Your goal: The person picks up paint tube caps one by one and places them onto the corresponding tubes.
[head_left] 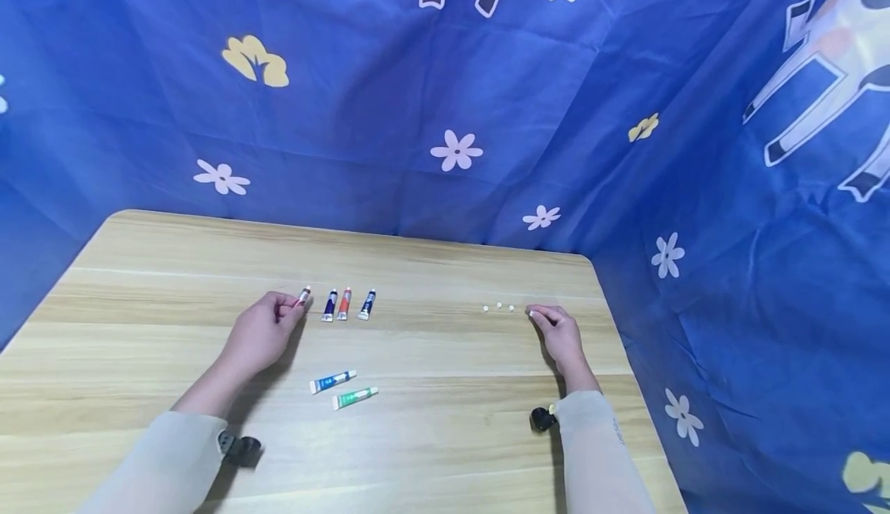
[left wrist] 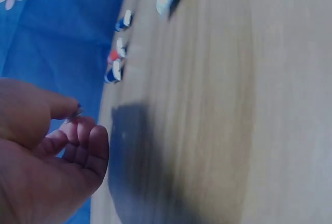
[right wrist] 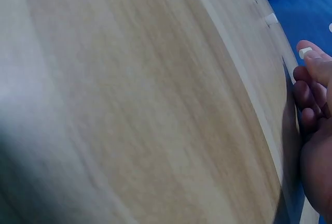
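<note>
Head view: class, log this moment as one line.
left hand: pinches tube | right hand: pinches cap | table: five tubes, three caps

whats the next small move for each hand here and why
Probably set both pieces down in line. The left hand pinches an uncapped tube beside three standing tubes; the right hand pinches a white cap beside three caps in a row.

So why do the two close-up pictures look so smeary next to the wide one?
Head view: sharp, evenly lit, wide-angle bending the table edges. Left wrist view: soft, hand casting a dark shadow, tubes blurred. Right wrist view: wood grain smeared, only the fingers and cap fairly clear.
</note>
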### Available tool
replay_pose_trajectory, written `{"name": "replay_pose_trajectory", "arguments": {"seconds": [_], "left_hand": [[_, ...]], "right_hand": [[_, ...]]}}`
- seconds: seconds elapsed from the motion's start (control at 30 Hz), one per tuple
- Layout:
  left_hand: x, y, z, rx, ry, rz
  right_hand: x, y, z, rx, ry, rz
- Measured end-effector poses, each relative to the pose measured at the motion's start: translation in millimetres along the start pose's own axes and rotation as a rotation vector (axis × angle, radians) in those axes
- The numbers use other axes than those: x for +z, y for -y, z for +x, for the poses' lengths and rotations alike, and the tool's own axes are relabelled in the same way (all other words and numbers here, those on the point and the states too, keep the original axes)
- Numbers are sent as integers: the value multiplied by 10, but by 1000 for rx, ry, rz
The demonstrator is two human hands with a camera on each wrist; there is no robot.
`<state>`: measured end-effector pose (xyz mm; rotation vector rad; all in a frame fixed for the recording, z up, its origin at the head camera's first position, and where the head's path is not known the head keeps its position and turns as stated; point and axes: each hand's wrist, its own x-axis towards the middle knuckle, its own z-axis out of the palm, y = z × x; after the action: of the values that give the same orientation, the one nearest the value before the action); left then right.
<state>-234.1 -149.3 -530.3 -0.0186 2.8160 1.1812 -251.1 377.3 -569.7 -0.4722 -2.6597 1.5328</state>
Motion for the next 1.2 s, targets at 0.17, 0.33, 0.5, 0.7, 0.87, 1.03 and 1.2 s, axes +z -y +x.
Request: {"name": "replay_pose_trajectory", "arguments": {"seconds": [0.17, 0.33, 0.5, 0.7, 0.87, 1.03, 1.2], "left_hand": [[-76, -77, -141, -76, 51, -141], [-106, -191, -234, -68, 41, -176], [-144, -263, -332, -42, 6, -161], [-151, -328, -494, -44, -10, -204], [-79, -305, -609, -122, 17, -289], [-17, -256, -717, -198, 64, -352], [46, -269, -810, -252, 94, -432]], "right_hand": [[10, -15, -19, 69, -49, 107], [2, 13, -29, 95, -161, 353], [63, 124, -135, 69, -177, 485], [241, 297, -364, 31, -172, 499], [341, 352, -615, 54, -137, 729], [407, 336, -795, 97, -92, 981], [475, 361, -924, 123, -73, 1094]]}}
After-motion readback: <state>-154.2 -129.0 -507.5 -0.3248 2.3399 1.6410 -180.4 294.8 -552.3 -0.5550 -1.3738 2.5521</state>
